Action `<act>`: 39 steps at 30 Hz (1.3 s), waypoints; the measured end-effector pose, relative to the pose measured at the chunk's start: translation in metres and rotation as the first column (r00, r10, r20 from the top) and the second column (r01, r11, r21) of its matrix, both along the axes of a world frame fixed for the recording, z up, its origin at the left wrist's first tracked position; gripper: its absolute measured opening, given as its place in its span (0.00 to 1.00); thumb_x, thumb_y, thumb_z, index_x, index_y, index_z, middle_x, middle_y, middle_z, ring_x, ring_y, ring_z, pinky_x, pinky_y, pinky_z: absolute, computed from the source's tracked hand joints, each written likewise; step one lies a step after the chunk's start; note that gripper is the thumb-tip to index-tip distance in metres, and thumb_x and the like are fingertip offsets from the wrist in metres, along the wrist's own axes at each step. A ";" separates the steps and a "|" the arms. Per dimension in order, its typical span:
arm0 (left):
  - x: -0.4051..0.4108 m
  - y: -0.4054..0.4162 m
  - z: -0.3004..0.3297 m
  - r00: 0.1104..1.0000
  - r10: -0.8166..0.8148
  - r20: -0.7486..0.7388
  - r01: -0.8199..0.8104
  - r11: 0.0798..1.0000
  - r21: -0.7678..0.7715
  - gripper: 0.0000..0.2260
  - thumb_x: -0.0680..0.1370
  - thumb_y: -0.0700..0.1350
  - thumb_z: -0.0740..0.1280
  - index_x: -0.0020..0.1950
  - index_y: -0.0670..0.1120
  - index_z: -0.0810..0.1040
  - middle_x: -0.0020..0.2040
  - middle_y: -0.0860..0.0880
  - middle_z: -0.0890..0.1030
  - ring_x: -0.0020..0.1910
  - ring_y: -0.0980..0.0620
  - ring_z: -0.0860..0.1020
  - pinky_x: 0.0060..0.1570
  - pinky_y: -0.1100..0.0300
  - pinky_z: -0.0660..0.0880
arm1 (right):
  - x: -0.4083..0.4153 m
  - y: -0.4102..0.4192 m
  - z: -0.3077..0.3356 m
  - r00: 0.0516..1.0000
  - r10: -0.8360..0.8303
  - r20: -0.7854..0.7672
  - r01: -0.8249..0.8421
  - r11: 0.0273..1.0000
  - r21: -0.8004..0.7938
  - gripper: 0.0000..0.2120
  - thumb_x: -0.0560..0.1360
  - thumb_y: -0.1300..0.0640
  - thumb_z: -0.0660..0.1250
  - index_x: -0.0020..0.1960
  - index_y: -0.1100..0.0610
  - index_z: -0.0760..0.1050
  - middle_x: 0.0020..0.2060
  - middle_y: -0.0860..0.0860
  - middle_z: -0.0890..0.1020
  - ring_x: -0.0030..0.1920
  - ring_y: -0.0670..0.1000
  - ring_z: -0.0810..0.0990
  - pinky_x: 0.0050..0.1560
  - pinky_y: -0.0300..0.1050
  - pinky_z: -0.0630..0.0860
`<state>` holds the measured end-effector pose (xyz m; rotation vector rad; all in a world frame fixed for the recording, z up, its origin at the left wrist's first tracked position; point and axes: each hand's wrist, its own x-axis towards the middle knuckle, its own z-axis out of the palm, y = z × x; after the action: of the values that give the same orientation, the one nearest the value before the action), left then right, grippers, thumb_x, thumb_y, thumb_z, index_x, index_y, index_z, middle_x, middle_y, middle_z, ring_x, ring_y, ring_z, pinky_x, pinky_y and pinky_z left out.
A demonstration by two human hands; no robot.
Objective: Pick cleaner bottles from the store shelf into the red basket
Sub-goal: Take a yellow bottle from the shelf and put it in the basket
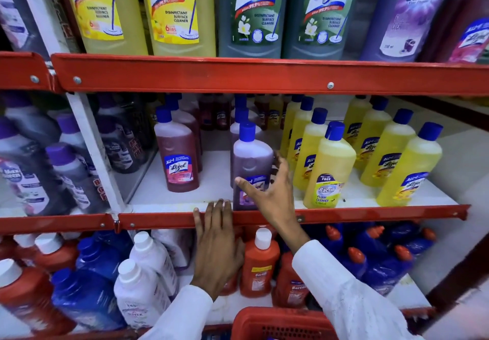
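Note:
A purple cleaner bottle (251,159) with a blue cap stands at the front of the middle shelf. My right hand (272,194) is spread open around its lower right side, thumb across the label, fingers behind it; the grip is not closed. My left hand (215,244) lies flat, fingers apart, with its fingertips on the red front rail (370,214) of that shelf, just left of the bottle. The red basket (280,323) shows at the bottom centre, below my white sleeves.
A red-liquid Lizol bottle (178,154) stands left of the purple one, yellow bottles (329,170) to its right. Large Lizol bottles (252,11) fill the upper shelf. Orange, white and blue bottles (260,263) crowd the bottom shelf. A white upright (92,149) divides the shelving.

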<state>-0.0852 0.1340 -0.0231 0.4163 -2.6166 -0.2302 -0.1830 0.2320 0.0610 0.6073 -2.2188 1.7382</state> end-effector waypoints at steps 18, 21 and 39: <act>-0.064 0.109 0.007 0.988 -0.136 -0.071 0.137 0.991 0.002 0.23 0.71 0.48 0.65 0.66 0.48 0.71 0.57 0.48 0.76 0.59 0.45 0.72 0.72 0.45 0.61 | -0.085 0.111 -0.009 0.972 -0.229 0.059 0.228 0.973 0.035 0.49 0.58 0.51 0.80 0.71 0.58 0.58 0.64 0.58 0.74 0.63 0.60 0.75 0.60 0.55 0.77; -0.063 0.114 0.006 0.989 -0.128 -0.075 0.132 0.990 0.058 0.24 0.71 0.46 0.66 0.67 0.48 0.69 0.58 0.48 0.75 0.61 0.46 0.70 0.76 0.46 0.56 | -0.092 0.124 -0.002 0.990 -0.109 0.085 0.111 0.994 -0.018 0.46 0.56 0.48 0.78 0.67 0.54 0.59 0.59 0.56 0.77 0.57 0.58 0.80 0.52 0.51 0.81; -0.067 0.115 0.002 0.984 -0.126 -0.124 0.146 0.976 0.164 0.27 0.68 0.44 0.70 0.68 0.46 0.73 0.58 0.46 0.77 0.61 0.45 0.72 0.74 0.47 0.56 | -0.040 0.196 0.073 0.608 0.794 -0.027 -0.680 0.502 -0.534 0.33 0.53 0.58 0.73 0.58 0.60 0.74 0.43 0.57 0.79 0.40 0.58 0.79 0.43 0.54 0.77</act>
<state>-0.1518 0.2494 -0.0211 0.2723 -2.5245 -0.5143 -0.2227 0.4279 0.1340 1.4475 -1.5218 2.7975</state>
